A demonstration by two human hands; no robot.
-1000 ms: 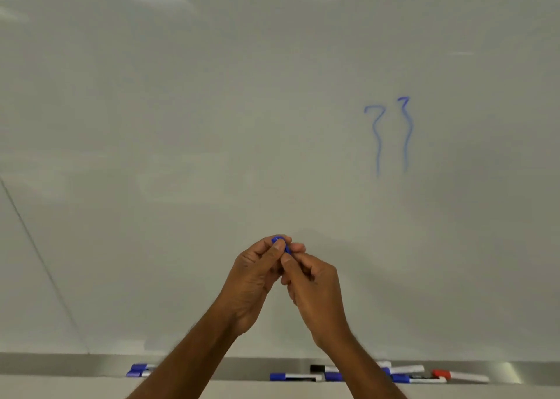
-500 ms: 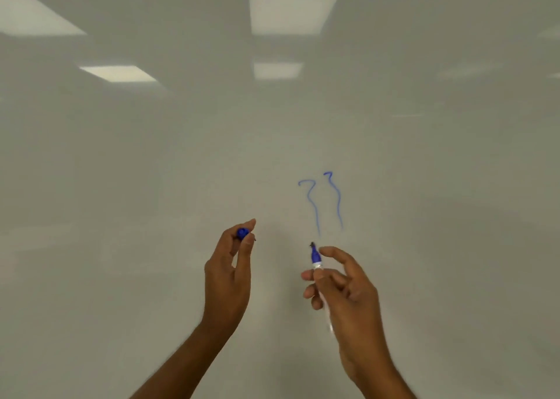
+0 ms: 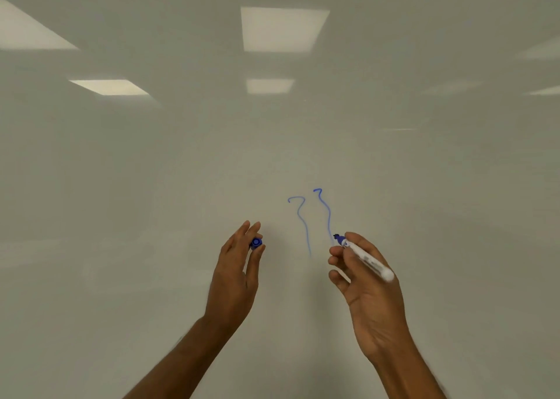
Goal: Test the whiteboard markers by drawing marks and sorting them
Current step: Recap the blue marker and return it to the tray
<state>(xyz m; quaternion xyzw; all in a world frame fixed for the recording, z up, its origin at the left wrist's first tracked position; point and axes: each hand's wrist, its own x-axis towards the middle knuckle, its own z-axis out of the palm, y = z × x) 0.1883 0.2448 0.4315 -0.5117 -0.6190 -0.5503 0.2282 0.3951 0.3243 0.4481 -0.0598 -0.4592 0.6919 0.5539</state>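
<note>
Marker (image 3: 366, 260) tip now at right squiggle's (image 3: 325, 210) foot | right hand (image 3: 369, 292) grips it | left hand (image 3: 236, 277) still pinches cap (image 3: 256, 243)

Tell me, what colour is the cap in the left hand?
Blue; the cap, pinched in the left hand, shows in the head view.

Left grip (image 3: 236, 273) raised and pinching, right grip (image 3: 368, 289) raised level with it, in a writing hold

Right hand (image 3: 368, 280) pinches an uncapped marker (image 3: 365, 259), tip toward ten o'clock; left hand (image 3: 238, 273) holds its blue cap (image 3: 256, 243), before a whiteboard (image 3: 151, 171) bearing two blue squiggles (image 3: 315, 216).
</note>
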